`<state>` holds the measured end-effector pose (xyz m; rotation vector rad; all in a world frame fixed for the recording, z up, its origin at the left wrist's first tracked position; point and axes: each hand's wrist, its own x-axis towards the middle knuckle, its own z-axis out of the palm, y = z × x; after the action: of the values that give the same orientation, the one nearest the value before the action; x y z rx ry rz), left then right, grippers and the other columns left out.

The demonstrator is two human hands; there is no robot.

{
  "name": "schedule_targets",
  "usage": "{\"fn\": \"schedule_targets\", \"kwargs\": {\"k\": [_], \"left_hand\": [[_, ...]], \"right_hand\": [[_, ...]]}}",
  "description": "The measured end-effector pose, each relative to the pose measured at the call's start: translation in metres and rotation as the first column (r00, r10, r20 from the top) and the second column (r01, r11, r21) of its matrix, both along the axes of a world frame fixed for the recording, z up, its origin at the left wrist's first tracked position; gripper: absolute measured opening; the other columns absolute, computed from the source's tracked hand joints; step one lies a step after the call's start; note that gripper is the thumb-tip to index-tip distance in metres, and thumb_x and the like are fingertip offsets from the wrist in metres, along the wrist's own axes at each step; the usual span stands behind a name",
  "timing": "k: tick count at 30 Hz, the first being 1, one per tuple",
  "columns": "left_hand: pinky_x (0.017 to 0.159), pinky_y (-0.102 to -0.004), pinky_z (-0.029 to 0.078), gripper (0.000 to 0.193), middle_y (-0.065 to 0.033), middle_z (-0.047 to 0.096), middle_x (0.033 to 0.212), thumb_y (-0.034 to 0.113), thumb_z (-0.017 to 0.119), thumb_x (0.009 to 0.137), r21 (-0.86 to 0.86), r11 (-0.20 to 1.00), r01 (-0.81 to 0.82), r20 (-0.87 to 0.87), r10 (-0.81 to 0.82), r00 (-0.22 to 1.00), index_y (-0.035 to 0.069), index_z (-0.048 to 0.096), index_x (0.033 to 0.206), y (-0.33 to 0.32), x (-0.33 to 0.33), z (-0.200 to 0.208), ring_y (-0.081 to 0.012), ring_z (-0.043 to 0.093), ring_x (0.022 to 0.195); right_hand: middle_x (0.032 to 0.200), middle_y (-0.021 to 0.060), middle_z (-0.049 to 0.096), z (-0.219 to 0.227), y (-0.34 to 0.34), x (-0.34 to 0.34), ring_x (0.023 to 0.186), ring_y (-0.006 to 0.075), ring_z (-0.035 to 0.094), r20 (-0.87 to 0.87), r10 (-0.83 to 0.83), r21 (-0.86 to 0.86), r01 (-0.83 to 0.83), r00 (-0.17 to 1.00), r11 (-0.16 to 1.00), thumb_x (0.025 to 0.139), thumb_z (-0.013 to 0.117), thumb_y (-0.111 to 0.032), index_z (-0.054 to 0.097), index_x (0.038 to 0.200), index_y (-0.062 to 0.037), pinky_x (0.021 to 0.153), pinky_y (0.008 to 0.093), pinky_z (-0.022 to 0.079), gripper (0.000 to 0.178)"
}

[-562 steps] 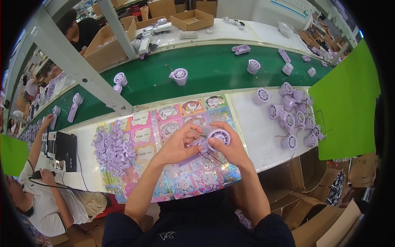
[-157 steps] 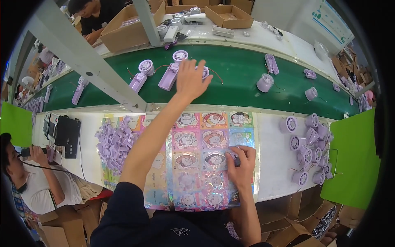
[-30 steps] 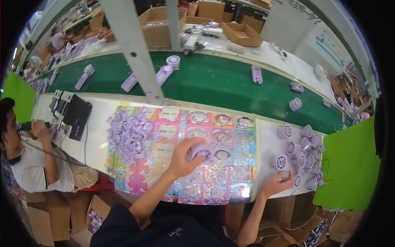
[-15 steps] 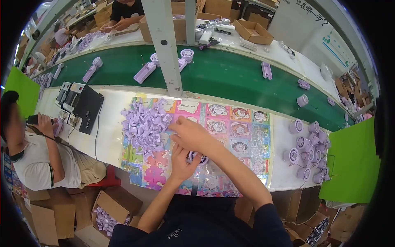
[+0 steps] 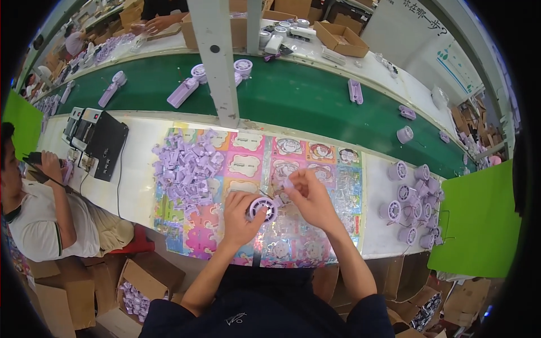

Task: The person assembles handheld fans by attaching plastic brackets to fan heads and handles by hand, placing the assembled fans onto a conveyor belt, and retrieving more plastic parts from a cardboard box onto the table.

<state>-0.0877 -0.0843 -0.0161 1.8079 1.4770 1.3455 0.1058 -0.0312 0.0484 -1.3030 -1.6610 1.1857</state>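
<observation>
My left hand is wrapped round a round lilac fan head, its thumb lying over the spoked front. The fan head rests low over the colourful printed sheet on the bench. Close by on the right, my right hand pinches a small lilac plastic piece between thumb and fingers. A short lilac part sticks out from the fan head's side toward that hand. Left of both hands lies a heap of small lilac plastic pieces.
Several lilac fan heads stand at the right, before a green panel. A green conveyor carrying lilac parts runs behind the bench, with a metal post in front. At left are a black machine and a seated co-worker.
My right hand has moved right from the heap's edge, now holding a small lilac piece. My left hand keeps the fan head, which shows more plainly. The whole view has shifted slightly.
</observation>
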Motion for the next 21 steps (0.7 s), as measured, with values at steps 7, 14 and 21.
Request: {"fn": "schedule_targets", "kwargs": {"k": [7, 14, 21], "left_hand": [[0.085, -0.0420, 0.045, 0.025, -0.0110, 0.066, 0.094, 0.017, 0.075, 0.078, -0.010, 1.000, -0.028, -0.008, 0.028, 1.000, 0.003, 0.071, 0.098, 0.000, 0.002, -0.001, -0.0312, 0.057, 0.093], [0.082, -0.0362, 0.051, 0.027, -0.0128, 0.065, 0.097, 0.008, 0.076, 0.077, 0.024, 0.999, -0.027, 0.038, 0.026, 0.999, 0.001, 0.069, 0.101, -0.009, 0.007, 0.004, -0.0285, 0.062, 0.093], [0.095, -0.0324, 0.049, 0.025, -0.0120, 0.064, 0.111, -0.001, 0.066, 0.087, -0.320, 0.898, 0.301, 0.669, -0.011, 0.743, -0.003, 0.065, 0.112, -0.012, 0.023, 0.025, -0.0215, 0.063, 0.105]], "right_hand": [[0.091, 0.0078, 0.070, -0.028, -0.018, 0.004, 0.078, 0.0113, 0.063, -0.167, -0.058, -0.211, 0.021, 0.984, 0.977, 0.095, 0.065, -0.007, 0.053, 0.114, -0.0009, 0.071, 0.0269, 0.051, 0.023], [0.091, 0.0078, 0.069, -0.044, -0.025, 0.005, 0.079, 0.0103, 0.063, -0.121, -0.017, -0.306, -0.021, 0.992, 0.952, 0.094, 0.068, -0.007, 0.054, 0.117, -0.0010, 0.066, 0.0250, 0.050, 0.027], [0.095, 0.0094, 0.068, -0.010, -0.056, -0.001, 0.081, 0.0144, 0.064, -0.096, -0.069, 0.033, 0.073, 0.993, 0.997, 0.092, 0.068, -0.004, 0.063, 0.123, 0.0008, 0.073, 0.0288, 0.053, 0.032]]}}
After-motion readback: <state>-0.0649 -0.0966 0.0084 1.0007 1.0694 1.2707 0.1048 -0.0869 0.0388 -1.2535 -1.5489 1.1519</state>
